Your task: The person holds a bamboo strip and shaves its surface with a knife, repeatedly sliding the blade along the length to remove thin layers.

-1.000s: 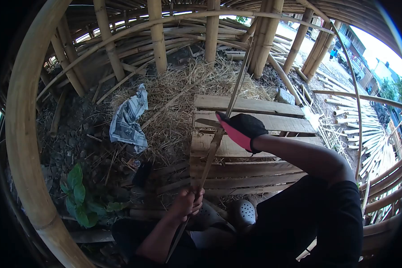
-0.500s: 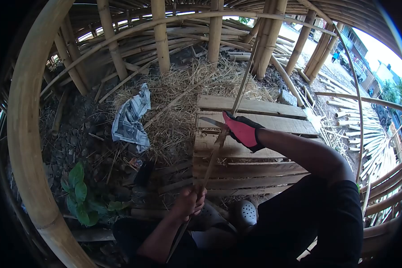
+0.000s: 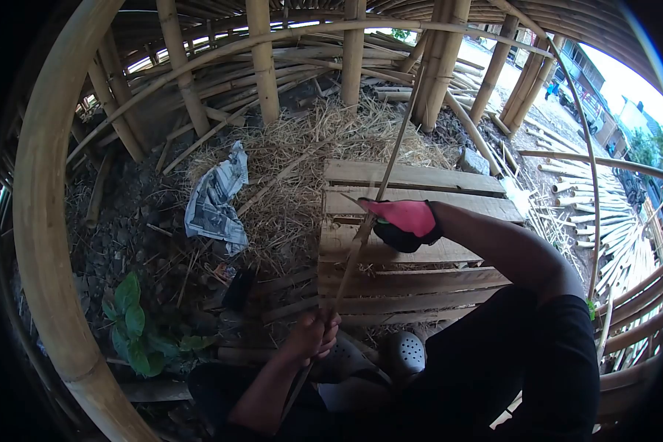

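Note:
A long bamboo strip (image 3: pixel 351 267) slants from low in front of me up past the wooden slats. My bare left hand (image 3: pixel 311 339) is closed around its lower part. Higher up, my right hand (image 3: pixel 405 223), in a pink and black glove, is closed on a knife (image 3: pixel 356 201). Only a thin bit of the blade shows, sticking out left of the glove where the strip passes; the handle is hidden in the hand. Beneath the right hand lies a slatted wooden platform (image 3: pixel 420 280).
Crumpled newspaper (image 3: pixel 217 199) lies on straw (image 3: pixel 287 158) to the left. A leafy plant (image 3: pixel 134 324) grows at lower left. A thick bamboo pole (image 3: pixel 44 221) curves along the left edge, with bamboo posts (image 3: pixel 351 59) behind. Cut bamboo pieces (image 3: pixel 604 228) are piled at right.
My right hand has turned and dropped slightly along the strip, and less of the knife blade shows. The left hand keeps its hold in about the same place.

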`<action>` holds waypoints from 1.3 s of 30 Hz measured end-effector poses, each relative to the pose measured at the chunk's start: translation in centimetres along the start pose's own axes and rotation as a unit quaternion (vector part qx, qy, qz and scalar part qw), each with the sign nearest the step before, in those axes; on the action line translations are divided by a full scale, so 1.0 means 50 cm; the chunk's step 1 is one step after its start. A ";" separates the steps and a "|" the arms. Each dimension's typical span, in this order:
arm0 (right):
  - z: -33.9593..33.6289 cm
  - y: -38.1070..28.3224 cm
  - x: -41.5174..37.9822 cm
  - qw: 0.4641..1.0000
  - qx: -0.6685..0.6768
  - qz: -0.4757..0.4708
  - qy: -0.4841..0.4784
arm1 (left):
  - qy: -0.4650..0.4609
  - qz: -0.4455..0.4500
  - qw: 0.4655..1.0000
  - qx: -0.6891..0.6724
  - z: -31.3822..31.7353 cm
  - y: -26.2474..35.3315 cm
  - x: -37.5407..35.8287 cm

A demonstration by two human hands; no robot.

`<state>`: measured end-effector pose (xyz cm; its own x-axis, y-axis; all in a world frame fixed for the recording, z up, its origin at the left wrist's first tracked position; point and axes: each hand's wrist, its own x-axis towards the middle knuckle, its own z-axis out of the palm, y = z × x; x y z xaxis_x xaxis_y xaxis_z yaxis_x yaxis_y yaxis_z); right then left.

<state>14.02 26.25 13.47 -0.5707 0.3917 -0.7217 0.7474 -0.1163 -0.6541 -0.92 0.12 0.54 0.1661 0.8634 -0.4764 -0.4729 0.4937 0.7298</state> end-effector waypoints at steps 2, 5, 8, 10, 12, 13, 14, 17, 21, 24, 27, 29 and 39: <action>-0.006 -0.004 0.001 0.997 -0.015 0.039 -0.058 | -0.012 -0.012 1.000 -0.023 -0.005 0.000 0.004; 0.003 0.001 0.022 0.996 -0.073 -0.040 0.024 | -0.020 -0.019 0.999 -0.041 -0.006 0.005 0.004; 0.020 -0.020 -0.015 0.936 -0.290 -0.120 0.159 | -0.031 -0.022 0.998 -0.054 -0.010 -0.002 0.008; 0.014 -0.033 -0.026 0.921 -0.336 -0.081 0.182 | -0.030 -0.010 0.998 -0.052 -0.007 -0.003 0.007; 0.011 -0.045 -0.055 0.889 -0.397 -0.069 0.218 | -0.031 0.000 0.998 -0.048 -0.009 -0.002 0.005; 0.003 -0.045 -0.058 0.889 -0.397 -0.069 0.217 | -0.035 -0.004 0.998 -0.054 -0.010 -0.001 0.005; -0.008 -0.046 -0.062 0.882 -0.393 -0.062 0.251 | -0.039 -0.008 0.997 -0.059 -0.011 0.000 0.005; -0.063 -0.022 -0.062 0.859 -0.402 -0.071 0.310 | -0.038 -0.004 0.998 -0.056 -0.009 0.000 0.006; -0.123 0.032 -0.072 0.727 -0.482 -0.217 0.437 | -0.046 0.001 0.998 -0.053 -0.008 0.002 0.005; -0.133 0.060 -0.091 0.615 -0.278 -0.430 0.600 | -0.047 0.002 0.997 -0.056 -0.011 -0.002 0.010; -0.107 0.026 -0.154 0.458 -0.333 -0.590 0.576 | -0.055 0.008 0.996 -0.067 -0.011 -0.004 0.012; -0.088 0.005 -0.173 0.400 -0.378 -0.599 0.582 | -0.063 0.011 0.996 -0.063 -0.010 -0.002 0.011; -0.012 -0.071 -0.202 0.843 -0.323 -0.144 0.406 | -0.075 0.041 0.996 -0.031 -0.013 -0.014 0.018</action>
<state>17.33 23.26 23.22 -0.5349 0.8449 0.0096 0.7970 0.5083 -0.3262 -1.01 0.47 -0.73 0.2502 0.9089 -0.3336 -0.5423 0.4170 0.7294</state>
